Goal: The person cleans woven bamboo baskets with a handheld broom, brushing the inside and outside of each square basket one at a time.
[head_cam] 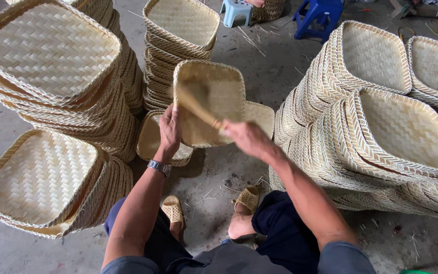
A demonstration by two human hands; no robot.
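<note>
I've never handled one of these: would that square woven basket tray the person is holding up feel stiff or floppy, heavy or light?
Probably light: the left hand alone props the woven basket tray up by its rim. Likely fairly stiff, since it keeps its square shape on edge and has a thick bound rim. The weave looks thin, so a hard knock from the wooden stick in the right hand might dent it.

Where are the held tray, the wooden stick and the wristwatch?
held tray [219, 91], head view, on its woven inner face.
wooden stick [194, 106], head view, on the blurred shaft above the right hand [247, 138].
wristwatch [158, 167], head view, on the band at the left wrist.
</note>
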